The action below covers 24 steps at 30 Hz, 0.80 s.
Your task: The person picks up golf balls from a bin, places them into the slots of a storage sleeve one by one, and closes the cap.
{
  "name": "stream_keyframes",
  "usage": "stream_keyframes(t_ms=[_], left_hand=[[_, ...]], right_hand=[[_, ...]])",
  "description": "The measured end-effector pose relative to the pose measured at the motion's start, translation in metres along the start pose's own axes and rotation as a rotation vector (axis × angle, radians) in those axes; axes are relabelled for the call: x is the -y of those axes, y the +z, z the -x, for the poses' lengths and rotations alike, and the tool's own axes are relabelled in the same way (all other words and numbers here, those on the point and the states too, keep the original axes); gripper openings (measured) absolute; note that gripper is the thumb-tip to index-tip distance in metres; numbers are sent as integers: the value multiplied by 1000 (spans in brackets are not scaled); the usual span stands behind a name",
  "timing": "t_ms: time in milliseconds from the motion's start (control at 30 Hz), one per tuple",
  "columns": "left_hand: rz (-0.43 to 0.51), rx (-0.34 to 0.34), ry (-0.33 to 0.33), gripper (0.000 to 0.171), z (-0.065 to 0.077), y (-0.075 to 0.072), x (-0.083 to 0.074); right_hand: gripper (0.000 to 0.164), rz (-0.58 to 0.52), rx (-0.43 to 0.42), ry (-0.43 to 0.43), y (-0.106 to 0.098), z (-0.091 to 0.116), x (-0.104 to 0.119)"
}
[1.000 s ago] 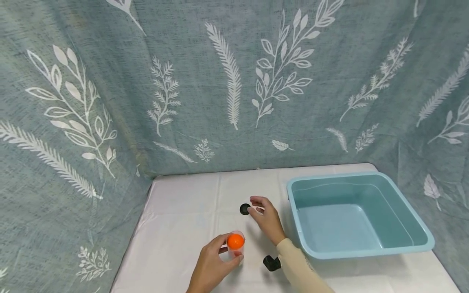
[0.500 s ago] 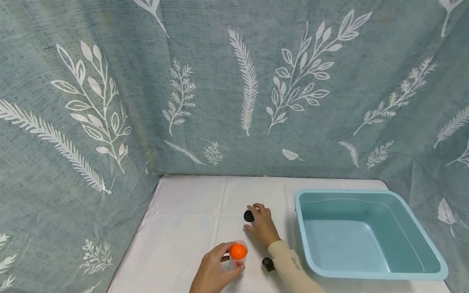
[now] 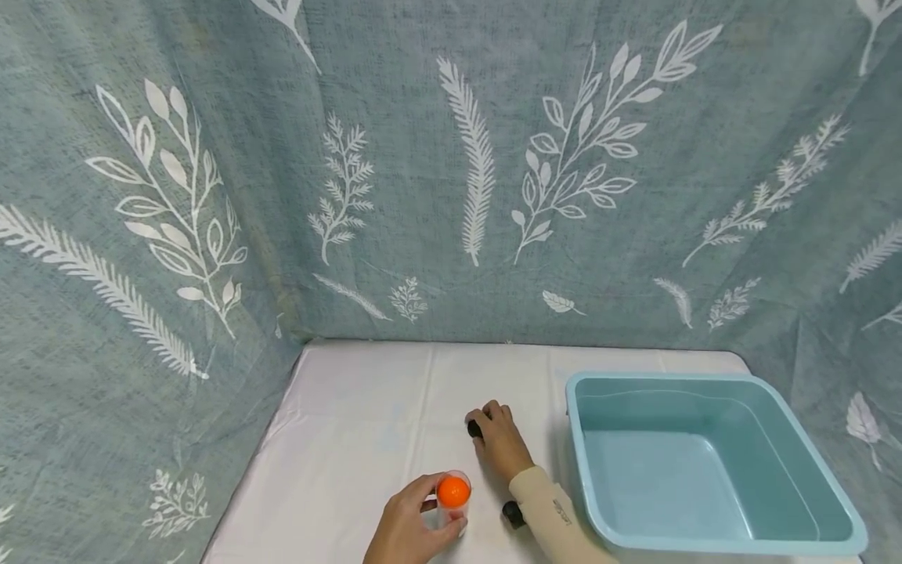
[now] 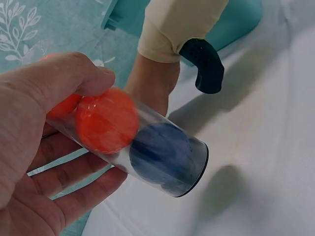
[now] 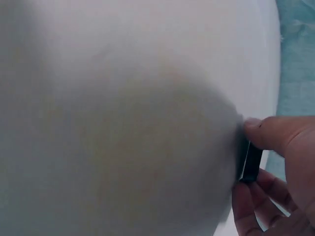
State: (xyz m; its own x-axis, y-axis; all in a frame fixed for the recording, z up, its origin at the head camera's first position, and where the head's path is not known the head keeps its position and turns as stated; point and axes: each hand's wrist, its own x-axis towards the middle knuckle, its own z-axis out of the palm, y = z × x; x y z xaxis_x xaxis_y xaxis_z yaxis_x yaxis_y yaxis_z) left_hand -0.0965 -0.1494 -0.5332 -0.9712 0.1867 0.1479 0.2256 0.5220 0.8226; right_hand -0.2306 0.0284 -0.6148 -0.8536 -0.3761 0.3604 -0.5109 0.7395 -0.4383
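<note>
My left hand grips a clear plastic tube between thumb and fingers, holding it above the white cloth. Two orange balls and one dark blue ball sit in a row inside; from the head, an orange ball shows at the tube's upper end. Farther forward and to the right, my right hand pinches a round black lid close to the cloth. The right wrist view has this lid edge-on between thumb and fingertips. Part of it is hidden by the fingers.
A light blue plastic basin stands on the right of the white-covered table, close to the right sleeve. A black curved piece juts from that sleeve's cuff. Green-grey leaf-patterned curtain surrounds the table's back and sides.
My right hand has come down over the black lid, closed its fingers on it, and moved it slightly. My left hand keeps hold of the tube. The head view has shifted a little.
</note>
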Motion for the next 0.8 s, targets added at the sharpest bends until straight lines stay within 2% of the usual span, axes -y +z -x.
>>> stream_keyframes(t_ms=[100,300,500,600,800], left_hand=[[15,6,-13,49,0,2,0],[42,35,-59,48,-2,11,5],[78,30,-31,48,-5,25,10],[105,41,-24,48,-7,32,10],[122,28,-18,46,-6,44,12]], right_hand=[[36,-94,32,61,-8,1,5],[34,-372,40,218,-35,0,21],[34,-669,24,299,-69,2,35],[35,-739,18,330,-83,7,44],[39,-835,10,300,-100,21,58]])
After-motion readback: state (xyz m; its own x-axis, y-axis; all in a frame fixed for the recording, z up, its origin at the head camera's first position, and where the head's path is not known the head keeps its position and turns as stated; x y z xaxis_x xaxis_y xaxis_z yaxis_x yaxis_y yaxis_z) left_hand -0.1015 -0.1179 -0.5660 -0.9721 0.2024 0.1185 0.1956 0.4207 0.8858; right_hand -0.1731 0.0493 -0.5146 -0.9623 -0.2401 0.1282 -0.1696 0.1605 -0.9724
